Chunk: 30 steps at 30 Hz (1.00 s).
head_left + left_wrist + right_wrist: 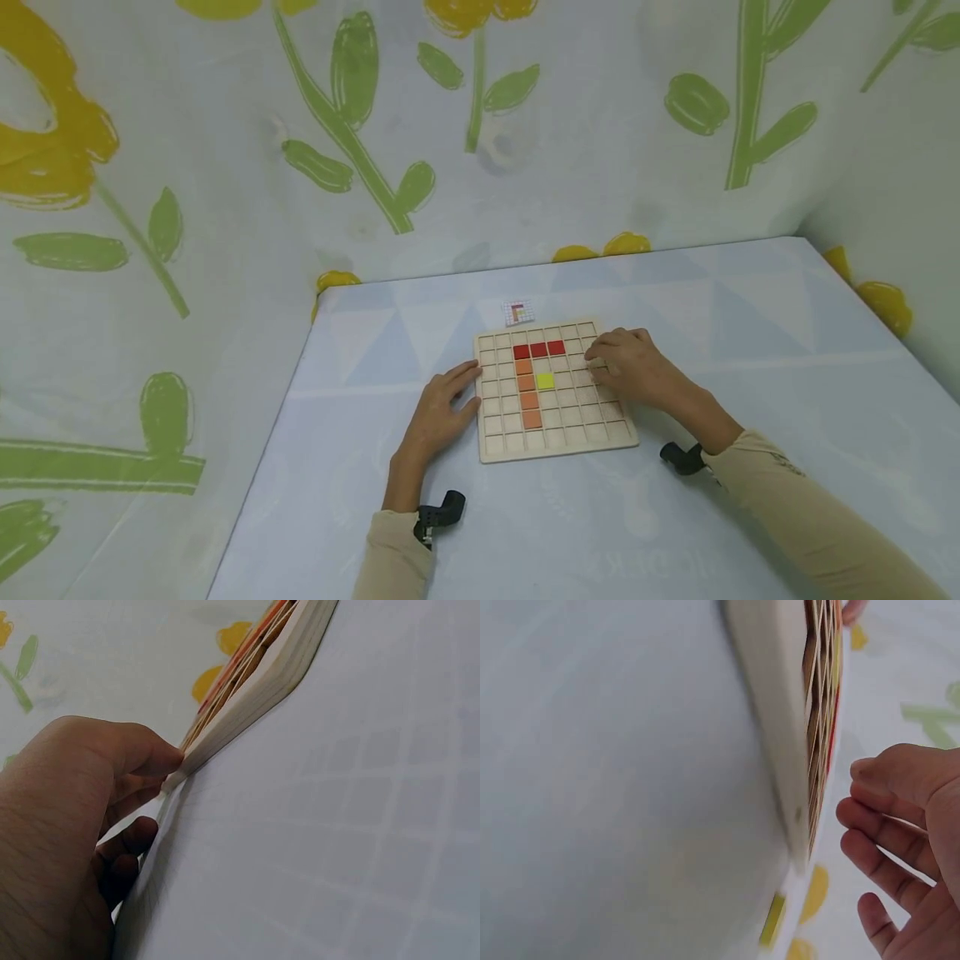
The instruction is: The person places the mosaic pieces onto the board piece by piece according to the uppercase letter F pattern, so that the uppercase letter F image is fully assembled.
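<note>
A square wooden grid board [577, 433] lies on the table. Three red tiles [538, 349] sit in a row near its far side. Several orange tiles [528, 400] run in a column toward me from the leftmost red one. One yellow tile [544, 381] lies right of that column. My left hand [441, 410] rests at the board's left edge; in the left wrist view its thumb [154, 752] touches the rim. Over the board's right part hovers my right hand [633, 367], fingers loosely bent, thumb close to the index finger, with nothing visible between them.
Behind the board lies a small card [518, 312] printed with a coloured grid pattern. The table [360, 467] has a pale blue and white cover. A flower-printed cloth wall [585, 150] stands along the back and sides. Each wrist carries a black camera mount [442, 510].
</note>
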{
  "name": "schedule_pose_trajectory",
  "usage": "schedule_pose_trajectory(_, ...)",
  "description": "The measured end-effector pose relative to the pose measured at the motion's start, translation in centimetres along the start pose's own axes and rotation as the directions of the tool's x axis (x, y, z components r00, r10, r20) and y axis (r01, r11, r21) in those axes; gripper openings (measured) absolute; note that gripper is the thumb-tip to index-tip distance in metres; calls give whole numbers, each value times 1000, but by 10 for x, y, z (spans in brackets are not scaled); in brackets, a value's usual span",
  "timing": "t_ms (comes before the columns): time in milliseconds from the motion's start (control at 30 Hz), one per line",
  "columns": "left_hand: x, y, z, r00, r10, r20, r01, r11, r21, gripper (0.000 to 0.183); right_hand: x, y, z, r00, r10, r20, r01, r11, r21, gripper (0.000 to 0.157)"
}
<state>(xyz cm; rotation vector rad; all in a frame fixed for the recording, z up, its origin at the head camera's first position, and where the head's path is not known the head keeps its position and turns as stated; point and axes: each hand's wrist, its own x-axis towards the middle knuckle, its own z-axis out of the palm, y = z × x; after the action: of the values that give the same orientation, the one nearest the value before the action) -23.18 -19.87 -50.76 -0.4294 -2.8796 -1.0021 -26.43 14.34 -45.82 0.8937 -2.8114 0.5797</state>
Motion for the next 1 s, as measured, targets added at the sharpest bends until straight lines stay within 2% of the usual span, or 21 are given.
schedule_pose_trajectory(367,-1,0,1,1000,-3,-10,3,1000,-2,48,-21,29,-16,998,53,-20,-55,997,-63,19)
schedule_pose_trajectory(567,-1,1,2,1000,-17,-14,17,1000,18,48,-27,41,-17,997,74,-24,-76,993,-94,20)
schedule_pose_trajectory(1000,-1,-1,1,1000,0,-7,0,1000,-3,48,-29,47,-18,991,135,20,-133,987,-90,19)
